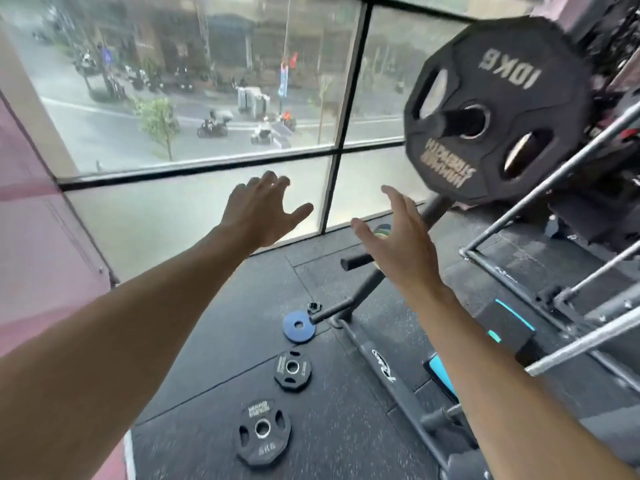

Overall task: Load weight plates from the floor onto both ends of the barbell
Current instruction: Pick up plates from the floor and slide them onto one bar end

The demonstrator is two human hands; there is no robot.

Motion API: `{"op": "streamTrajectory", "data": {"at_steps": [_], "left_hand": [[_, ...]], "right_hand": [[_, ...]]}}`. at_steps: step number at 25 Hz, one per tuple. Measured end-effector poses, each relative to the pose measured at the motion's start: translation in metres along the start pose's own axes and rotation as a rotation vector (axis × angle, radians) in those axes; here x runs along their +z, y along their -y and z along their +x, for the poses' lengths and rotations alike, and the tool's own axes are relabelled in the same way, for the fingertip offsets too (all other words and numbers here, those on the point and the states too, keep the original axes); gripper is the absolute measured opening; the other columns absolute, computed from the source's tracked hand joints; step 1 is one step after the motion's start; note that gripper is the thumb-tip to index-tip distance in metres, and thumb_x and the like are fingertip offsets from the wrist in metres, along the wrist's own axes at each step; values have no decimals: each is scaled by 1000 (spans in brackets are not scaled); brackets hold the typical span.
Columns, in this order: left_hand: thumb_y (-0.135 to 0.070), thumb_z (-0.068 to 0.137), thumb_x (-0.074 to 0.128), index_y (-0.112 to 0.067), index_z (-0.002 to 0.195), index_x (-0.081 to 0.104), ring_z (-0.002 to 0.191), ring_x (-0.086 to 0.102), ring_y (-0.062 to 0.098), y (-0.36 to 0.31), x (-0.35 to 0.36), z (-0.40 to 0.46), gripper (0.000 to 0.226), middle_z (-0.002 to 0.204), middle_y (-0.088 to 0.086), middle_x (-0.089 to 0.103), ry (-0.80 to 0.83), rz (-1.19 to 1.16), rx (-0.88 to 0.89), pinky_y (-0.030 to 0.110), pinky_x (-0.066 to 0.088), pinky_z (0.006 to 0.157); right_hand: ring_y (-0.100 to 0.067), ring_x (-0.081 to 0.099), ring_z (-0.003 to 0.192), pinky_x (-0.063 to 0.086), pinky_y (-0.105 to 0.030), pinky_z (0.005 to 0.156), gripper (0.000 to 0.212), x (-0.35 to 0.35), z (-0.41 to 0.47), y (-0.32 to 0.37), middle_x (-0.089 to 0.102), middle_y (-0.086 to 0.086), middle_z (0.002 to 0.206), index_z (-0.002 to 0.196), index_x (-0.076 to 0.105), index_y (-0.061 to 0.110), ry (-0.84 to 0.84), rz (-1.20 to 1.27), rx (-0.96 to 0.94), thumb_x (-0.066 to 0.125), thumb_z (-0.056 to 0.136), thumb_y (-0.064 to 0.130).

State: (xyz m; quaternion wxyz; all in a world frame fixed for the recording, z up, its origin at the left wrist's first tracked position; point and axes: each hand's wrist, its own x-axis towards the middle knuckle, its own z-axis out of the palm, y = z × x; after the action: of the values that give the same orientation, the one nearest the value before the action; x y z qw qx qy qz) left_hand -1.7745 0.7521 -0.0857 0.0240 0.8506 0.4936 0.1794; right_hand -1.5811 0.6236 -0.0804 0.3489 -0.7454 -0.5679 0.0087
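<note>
Both your hands reach forward in mid-air, fingers spread and holding nothing: your left hand (263,209) in front of the window (207,98), your right hand (398,244) just below and left of the loaded plate. That big black plate (498,112), marked 10 KG upside down, sits on the end of the barbell (453,121) at upper right. It stands on edge, its flat face turned toward you and left, and the bar's stub pokes out through its centre hole toward the window.

On the dark rubber floor (225,341) below your arms, 3 smaller plates lie flat in a row running away from you: a black plate marked 5 KG (263,433) nearest, a smaller black plate (292,370), then a blue disc (299,326) touching a bench foot, with a small collar (314,307) just beyond. The black bench frame (381,368) borders the row on its right; open floor lies to the left, up to the pink wall (34,220).
</note>
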Motion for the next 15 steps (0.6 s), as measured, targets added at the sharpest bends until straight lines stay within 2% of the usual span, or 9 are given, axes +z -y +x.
{"op": "streamTrajectory", "data": {"at_steps": [4, 9, 15], "left_hand": [[-67, 92, 45, -11, 135, 54, 116, 57, 34, 72, 63, 0, 72, 134, 12, 56, 113, -9, -125, 46, 46, 91], [-65, 93, 46, -10, 137, 50, 120, 54, 34, 137, 161, -30, 71, 135, 13, 53, 272, -7, -263, 45, 46, 90], [-65, 89, 50, -12, 134, 50, 121, 53, 35, 173, 355, -111, 69, 132, 12, 53, 496, -43, -499, 47, 45, 94]], "right_hand": [[-28, 41, 133, 46, -48, 96, 71, 94, 14, -4, 44, -4, 145, 149, 37, 25, 157, -42, 76, 60, 89, 55], [-31, 46, 131, 45, -48, 97, 74, 214, 7, -26, 48, -6, 143, 148, 39, 24, 351, -44, 120, 63, 86, 59], [-27, 45, 133, 42, -45, 99, 75, 395, -60, -127, 48, -3, 144, 147, 41, 24, 568, -46, 202, 63, 85, 59]]}}
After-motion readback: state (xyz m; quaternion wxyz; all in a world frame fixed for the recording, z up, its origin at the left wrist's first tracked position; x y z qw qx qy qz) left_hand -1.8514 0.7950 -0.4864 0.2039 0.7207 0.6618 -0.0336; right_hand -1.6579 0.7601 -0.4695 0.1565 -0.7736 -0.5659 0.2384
